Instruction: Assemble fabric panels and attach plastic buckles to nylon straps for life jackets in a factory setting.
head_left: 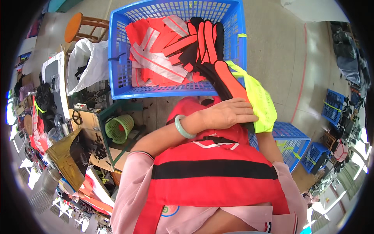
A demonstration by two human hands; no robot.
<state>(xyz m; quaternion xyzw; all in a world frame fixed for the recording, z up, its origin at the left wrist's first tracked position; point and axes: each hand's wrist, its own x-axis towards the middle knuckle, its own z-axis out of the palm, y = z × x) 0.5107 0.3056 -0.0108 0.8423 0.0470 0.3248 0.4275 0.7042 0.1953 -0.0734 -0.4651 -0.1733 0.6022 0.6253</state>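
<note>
Strips of long, flat black-and-orange fabric [230, 80] are crossing the near rim of a rectangular blue plastic basket [165, 93]; the left hand [228, 114], fingers together, is lying over them, and neon-yellow cloth [263, 103] is hiding the right hand; I cannot tell either grip.

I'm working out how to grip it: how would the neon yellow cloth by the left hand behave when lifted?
Probably floppy: the neon yellow cloth bends and wrinkles beside the left hand. It looks thin, so likely light for its size.
</note>
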